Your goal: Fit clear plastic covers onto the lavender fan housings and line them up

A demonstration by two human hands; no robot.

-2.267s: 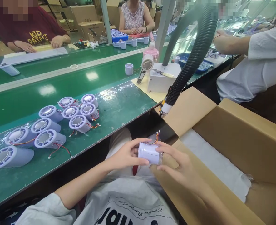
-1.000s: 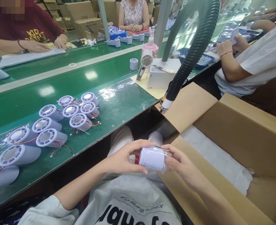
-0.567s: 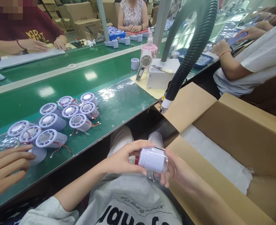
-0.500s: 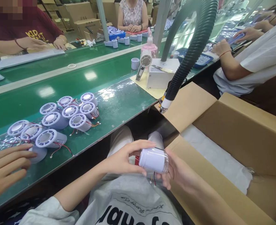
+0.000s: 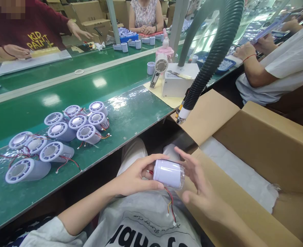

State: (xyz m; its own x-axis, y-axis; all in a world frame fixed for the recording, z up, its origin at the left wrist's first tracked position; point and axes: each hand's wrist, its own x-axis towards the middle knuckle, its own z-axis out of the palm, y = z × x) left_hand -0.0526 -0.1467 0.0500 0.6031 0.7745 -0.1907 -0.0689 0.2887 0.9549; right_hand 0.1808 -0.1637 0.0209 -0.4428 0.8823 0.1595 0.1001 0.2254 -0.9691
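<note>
My left hand (image 5: 141, 173) grips a lavender cylindrical fan housing (image 5: 167, 174) above my lap, thumb below and fingers over the top. Clear plastic wraps the housing's right end. Red, black and yellow wires (image 5: 170, 202) with small white plugs dangle from its underside. Just to the right, my right hand (image 5: 201, 183) is open, fingers spread, close to the plastic-covered end; whether a fingertip touches it I cannot tell. Several similar housings (image 5: 55, 152) with round slotted ends and loose wires lie on the green table to the left.
A thick black flexible hose (image 5: 205, 68) arches down to a metal nozzle beside an open cardboard box (image 5: 267, 137) at right. A handheld fan (image 5: 159, 67) leans by a white block (image 5: 179, 80). Co-workers sit across the green conveyor (image 5: 89, 85) and at right.
My right hand has come off the housing and opened. The wires hang lower and show more. Another person's hand has left the housings at left, uncovering one. The person across has stretched an arm out.
</note>
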